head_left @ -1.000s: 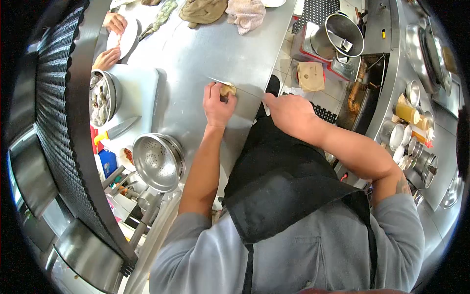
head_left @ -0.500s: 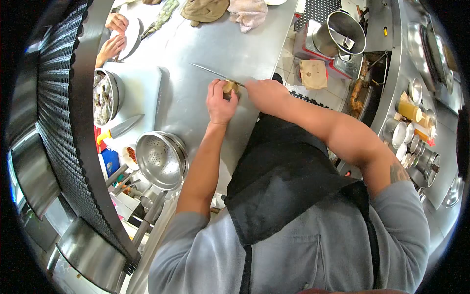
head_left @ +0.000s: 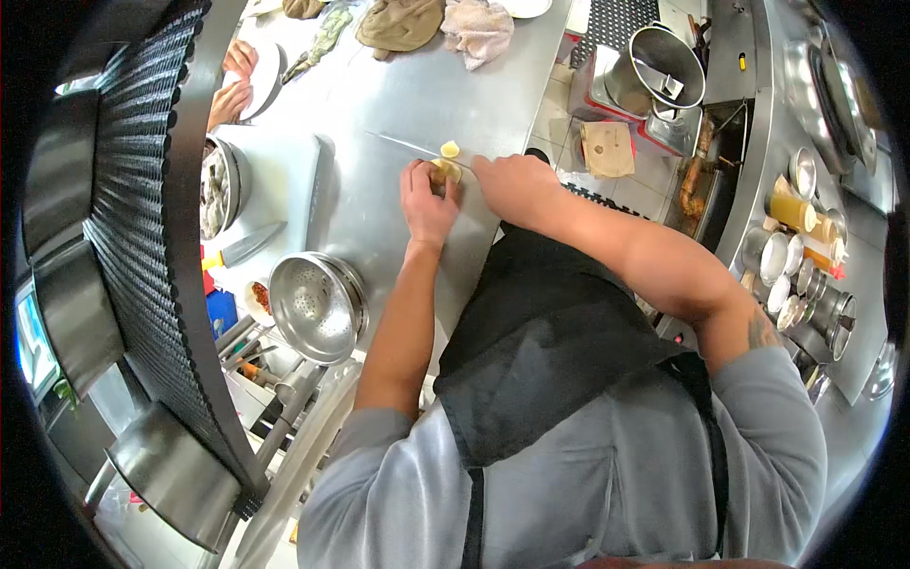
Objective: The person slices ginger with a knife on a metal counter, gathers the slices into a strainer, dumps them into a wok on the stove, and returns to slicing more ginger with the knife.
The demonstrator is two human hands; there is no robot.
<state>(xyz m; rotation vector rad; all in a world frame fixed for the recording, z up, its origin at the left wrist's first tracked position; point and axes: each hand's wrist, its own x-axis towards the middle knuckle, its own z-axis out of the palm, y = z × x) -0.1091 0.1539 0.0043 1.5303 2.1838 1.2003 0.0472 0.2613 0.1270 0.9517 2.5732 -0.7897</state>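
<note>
Holding: yellowish piece (head_left: 449, 170), fingertip side of left grip (head_left: 429, 201); knife (head_left: 408, 144), right grip (head_left: 517, 184)

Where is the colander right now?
In the head view, the colander is at the person's left, beside the left forearm and just nearer than the white board.

Pale yellow on the cut slice (head_left: 450, 149), silvery grey across the tabletop (head_left: 379, 194), dotted silver on the colander (head_left: 305, 302), pale pink on the towel (head_left: 477, 31), and black on the apron (head_left: 550, 313).

A steel colander (head_left: 308, 308) sits near a yellow-handled knife (head_left: 248, 247).
</note>
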